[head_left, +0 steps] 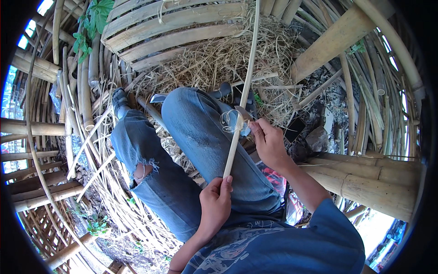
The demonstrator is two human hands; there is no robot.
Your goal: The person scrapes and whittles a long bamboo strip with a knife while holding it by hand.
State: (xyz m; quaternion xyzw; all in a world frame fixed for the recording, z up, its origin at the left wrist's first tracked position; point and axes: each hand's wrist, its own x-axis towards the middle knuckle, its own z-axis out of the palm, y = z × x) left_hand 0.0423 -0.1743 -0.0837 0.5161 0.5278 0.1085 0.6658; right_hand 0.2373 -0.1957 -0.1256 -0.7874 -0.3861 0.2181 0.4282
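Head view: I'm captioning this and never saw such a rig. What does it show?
No machine here, just a person's two bare hands. A wide fisheye camera on the head looks down, so straight edges bend near the rim. The left hand grips the near part of a long pale strip, slanting across the jeans. The right hand is at the strip farther along, beside thin curled shavings; whether it holds a tool is unclear. On the ground beyond lies a dry, straw-like heap beside a slatted panel.
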